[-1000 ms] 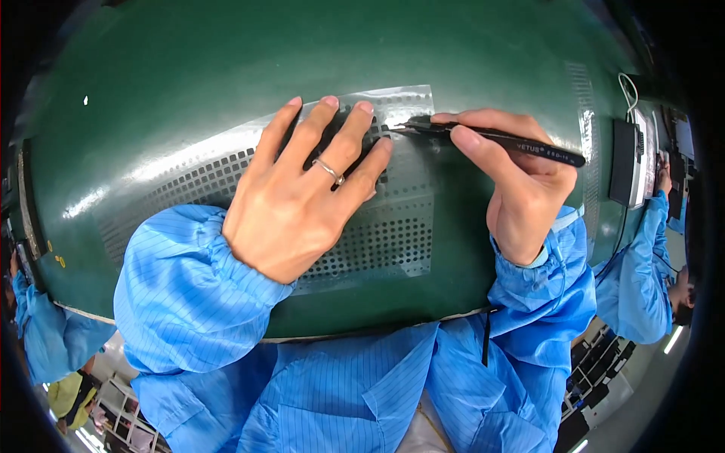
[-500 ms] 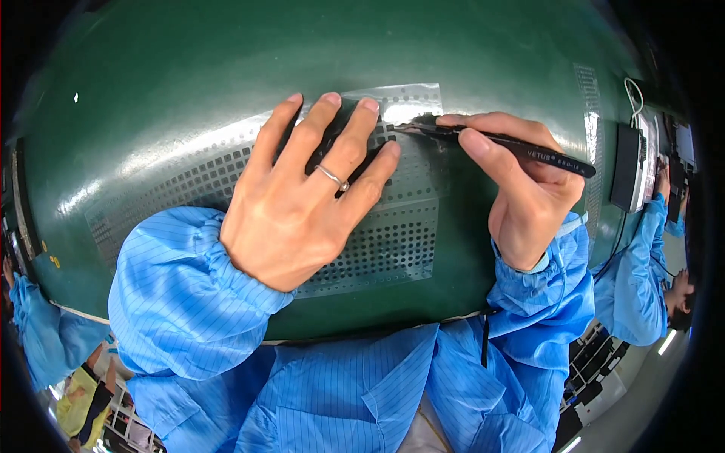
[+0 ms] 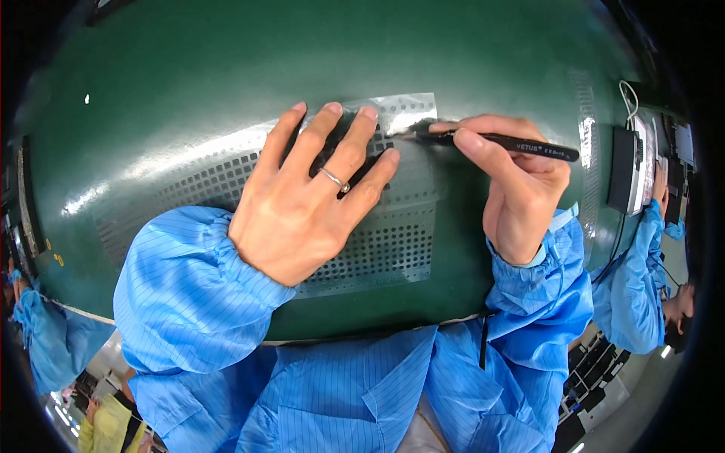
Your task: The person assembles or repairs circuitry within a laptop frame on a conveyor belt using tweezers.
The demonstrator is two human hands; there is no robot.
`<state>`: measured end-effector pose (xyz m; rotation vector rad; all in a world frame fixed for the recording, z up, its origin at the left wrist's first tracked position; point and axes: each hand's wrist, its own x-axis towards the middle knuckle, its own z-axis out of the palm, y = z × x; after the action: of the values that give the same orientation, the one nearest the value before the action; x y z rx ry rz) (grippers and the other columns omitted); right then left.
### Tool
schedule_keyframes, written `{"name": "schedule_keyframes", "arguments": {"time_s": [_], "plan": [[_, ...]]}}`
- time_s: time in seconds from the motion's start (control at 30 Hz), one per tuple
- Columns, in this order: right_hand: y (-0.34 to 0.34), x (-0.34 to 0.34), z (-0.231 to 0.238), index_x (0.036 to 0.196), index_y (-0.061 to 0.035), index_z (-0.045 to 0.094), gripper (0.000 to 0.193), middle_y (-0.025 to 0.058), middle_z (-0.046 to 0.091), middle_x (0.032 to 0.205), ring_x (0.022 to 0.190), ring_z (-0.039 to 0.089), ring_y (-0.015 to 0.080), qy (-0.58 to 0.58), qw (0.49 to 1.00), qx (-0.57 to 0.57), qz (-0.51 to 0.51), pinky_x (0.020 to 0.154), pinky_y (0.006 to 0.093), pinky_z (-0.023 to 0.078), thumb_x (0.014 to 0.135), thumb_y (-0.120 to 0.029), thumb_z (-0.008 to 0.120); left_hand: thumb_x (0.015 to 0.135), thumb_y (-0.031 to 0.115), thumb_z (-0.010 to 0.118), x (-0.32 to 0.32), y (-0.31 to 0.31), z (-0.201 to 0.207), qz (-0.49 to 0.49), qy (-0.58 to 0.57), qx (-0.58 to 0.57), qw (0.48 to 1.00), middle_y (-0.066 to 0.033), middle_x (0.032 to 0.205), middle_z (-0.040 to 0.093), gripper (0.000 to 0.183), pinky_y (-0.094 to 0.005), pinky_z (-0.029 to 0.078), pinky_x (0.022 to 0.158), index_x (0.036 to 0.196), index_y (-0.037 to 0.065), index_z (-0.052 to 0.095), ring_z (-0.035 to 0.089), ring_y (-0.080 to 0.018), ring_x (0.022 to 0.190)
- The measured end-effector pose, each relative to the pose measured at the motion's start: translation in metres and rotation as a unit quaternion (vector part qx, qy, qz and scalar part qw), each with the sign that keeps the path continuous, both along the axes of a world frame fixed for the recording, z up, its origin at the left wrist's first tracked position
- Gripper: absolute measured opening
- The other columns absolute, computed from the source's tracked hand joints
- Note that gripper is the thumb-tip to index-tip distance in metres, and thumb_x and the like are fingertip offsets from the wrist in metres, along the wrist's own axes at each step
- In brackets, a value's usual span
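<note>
My left hand (image 3: 302,196) lies with fingers spread over a clear plastic sheet (image 3: 414,107) that carries rows of small dark square pieces (image 3: 219,174). A ring sits on one of its fingers. Pinched in my right hand (image 3: 521,181) is a pair of black tweezers (image 3: 529,146), pointing left. Their tips are at the dark pieces just beyond my left fingertips; whether they grip one is too small to tell. Closer to me, a second clear sheet (image 3: 377,249) bears rows of small dark dots, partly covered by my left hand and sleeve.
All this rests on a green table mat (image 3: 302,45). A clear strip (image 3: 585,136) lies at the right, near a black box (image 3: 625,170) with a white cable (image 3: 628,94). Small yellow rings (image 3: 59,260) lie at the left edge. A co-worker in blue (image 3: 634,279) is at the right.
The tweezers and my right hand have shifted slightly to the left. My left hand keeps its place on the sheet; the whole view has moved a little.
</note>
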<state>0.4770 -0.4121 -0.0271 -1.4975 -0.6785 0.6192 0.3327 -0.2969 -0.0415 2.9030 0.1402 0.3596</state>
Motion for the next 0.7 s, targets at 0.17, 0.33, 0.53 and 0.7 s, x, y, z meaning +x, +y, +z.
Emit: {"name": "schedule_keyframes", "arguments": {"time_s": [0.17,0.33,0.53,0.7], "plan": [[0.001,0.010,0.010,0.073,0.0061,0.058,0.006,0.0125,0.060,0.071,0.065,0.056,0.0146,0.076,0.997,0.033,-0.009,0.061,0.0221,0.044,0.068,0.004,0.058,0.056,0.013,0.065,0.005,0.000,0.001,0.005,-0.004,0.010,1.000,-0.0115,0.115,0.044,0.044,-0.0445,0.038,0.084,0.099,0.013,0.055,0.046,-0.0309,0.097],[0.006,0.016,0.031,0.076,0.0050,0.057,0.009,0.0111,0.058,0.071,0.069,0.058,0.0219,0.042,0.990,0.129,-0.045,0.069,0.0294,0.044,0.067,0.004,0.056,0.058,0.016,0.066,-0.018,0.007,0.011,0.011,0.024,-0.026,0.999,-0.0115,0.115,0.043,0.048,-0.0430,0.035,0.088,0.104,0.012,0.052,0.045,-0.0300,0.099],[0.002,0.092,0.058,0.081,0.0066,0.055,0.012,0.0138,0.057,0.077,0.077,0.057,0.0268,-0.042,0.983,0.167,-0.069,0.077,0.0366,0.043,0.072,-0.001,0.051,0.055,0.024,0.067,-0.025,0.013,0.091,-0.043,0.078,-0.061,0.994,-0.0141,0.107,0.048,0.055,-0.0430,0.036,0.087,0.105,0.008,0.051,0.048,-0.0292,0.094],[0.049,0.154,0.040,0.082,0.0058,0.055,0.015,0.0154,0.058,0.081,0.077,0.058,0.0258,0.036,0.984,0.166,-0.057,0.078,0.0345,0.044,0.072,-0.005,0.054,0.067,0.027,0.061,0.019,0.073,0.105,0.005,0.096,-0.039,0.995,-0.0169,0.100,0.052,0.045,-0.0381,0.039,0.082,0.105,0.006,0.050,0.049,-0.0306,0.092]]}}
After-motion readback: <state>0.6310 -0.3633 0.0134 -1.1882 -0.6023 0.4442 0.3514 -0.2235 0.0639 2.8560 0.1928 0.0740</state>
